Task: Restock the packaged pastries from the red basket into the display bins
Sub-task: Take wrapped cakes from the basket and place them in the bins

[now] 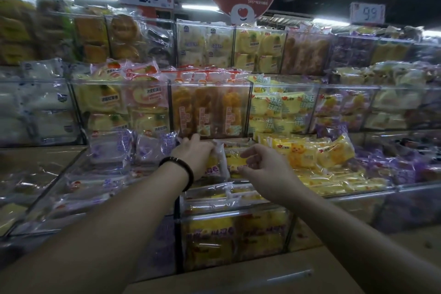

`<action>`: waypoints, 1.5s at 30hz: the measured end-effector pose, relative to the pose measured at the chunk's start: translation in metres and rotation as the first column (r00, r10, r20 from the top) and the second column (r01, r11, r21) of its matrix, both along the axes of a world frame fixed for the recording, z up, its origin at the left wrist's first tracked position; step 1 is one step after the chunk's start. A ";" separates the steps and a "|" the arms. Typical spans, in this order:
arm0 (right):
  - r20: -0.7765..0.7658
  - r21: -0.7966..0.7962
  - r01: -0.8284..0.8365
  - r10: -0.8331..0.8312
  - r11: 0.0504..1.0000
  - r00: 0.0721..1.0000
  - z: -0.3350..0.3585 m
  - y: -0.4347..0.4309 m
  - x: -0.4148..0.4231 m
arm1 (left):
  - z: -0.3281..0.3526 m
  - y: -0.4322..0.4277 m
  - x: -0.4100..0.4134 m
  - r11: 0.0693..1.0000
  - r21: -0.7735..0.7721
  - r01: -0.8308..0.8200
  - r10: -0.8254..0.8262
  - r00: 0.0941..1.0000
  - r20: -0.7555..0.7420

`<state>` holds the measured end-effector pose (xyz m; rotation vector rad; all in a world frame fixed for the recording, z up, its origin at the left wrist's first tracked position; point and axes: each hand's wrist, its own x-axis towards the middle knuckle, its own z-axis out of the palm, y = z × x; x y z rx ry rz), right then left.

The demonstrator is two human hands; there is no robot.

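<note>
Hovering over the clear bin, the left hand grips a yellow pack; the right hand pinches another pack.

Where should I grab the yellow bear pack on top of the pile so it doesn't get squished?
Likely from above, fingers on its two long edges. The yellow bear pack lies face up on top of its pile with nothing over it. The soft cake fills the middle, so hold the edges or pinch the crimped wrapper end.
</note>
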<state>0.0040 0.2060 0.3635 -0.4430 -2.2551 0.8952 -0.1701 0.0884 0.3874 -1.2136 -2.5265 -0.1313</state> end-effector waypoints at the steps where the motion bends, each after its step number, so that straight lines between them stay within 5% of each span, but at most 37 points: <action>1: -0.018 0.020 0.004 -0.003 1.000 1.000 0.001 -0.002 0.004 | 0.000 -0.002 0.002 1.000 0.025 -0.004 0.004 1.000 0.016; 6: -0.116 0.112 0.012 0.001 0.994 0.993 0.000 -0.013 0.038 | -0.009 -0.021 0.037 0.955 0.279 0.100 -0.082 0.994 -0.078; 11: -0.173 0.228 0.006 0.035 0.974 0.984 -0.029 -0.027 0.081 | -0.043 -0.061 0.108 0.774 0.450 0.446 -0.434 0.891 -0.137; 15: -0.213 0.282 -0.016 0.079 0.959 0.974 -0.067 -0.040 0.108 | -0.096 -0.089 0.159 0.708 0.413 0.573 -0.620 0.784 -0.026; 18: -0.094 0.272 -0.074 0.103 0.960 0.990 -0.110 -0.047 0.123 | -0.148 -0.099 0.176 0.728 0.281 0.625 -0.665 0.744 0.065; 22: 0.239 0.114 -0.072 0.043 0.991 0.970 -0.181 -0.039 0.129 | -0.216 -0.084 0.168 0.846 -0.014 0.534 -0.457 0.737 0.498; 25: 0.589 0.074 -0.066 0.010 0.995 0.808 -0.240 -0.032 0.130 | -0.267 -0.072 0.160 0.849 -0.140 0.510 -0.274 0.650 0.709; 28: 0.796 0.009 -0.125 0.068 0.992 0.601 -0.297 -0.027 0.131 | -0.307 -0.063 0.151 0.814 -0.283 0.508 -0.161 0.664 0.730; 35: 0.991 -0.057 -0.140 0.073 0.989 0.109 -0.396 -0.023 0.130 | -0.338 -0.051 0.127 0.685 -0.521 0.510 0.015 0.705 0.709; 37: 0.994 -0.085 -0.221 0.098 0.971 0.047 -0.426 -0.032 0.135 | -0.343 -0.050 0.126 0.601 -0.600 0.528 0.054 0.723 0.689; 41: 0.977 -0.088 -0.327 0.145 0.941 0.154 -0.460 -0.057 0.139 | -0.343 -0.049 0.134 0.516 -0.640 0.569 0.071 0.716 0.694; 45: 0.951 -0.293 -0.481 0.305 0.826 -0.055 -0.475 -0.098 0.130 | -0.347 -0.049 0.137 0.508 -0.638 0.579 0.071 0.710 0.701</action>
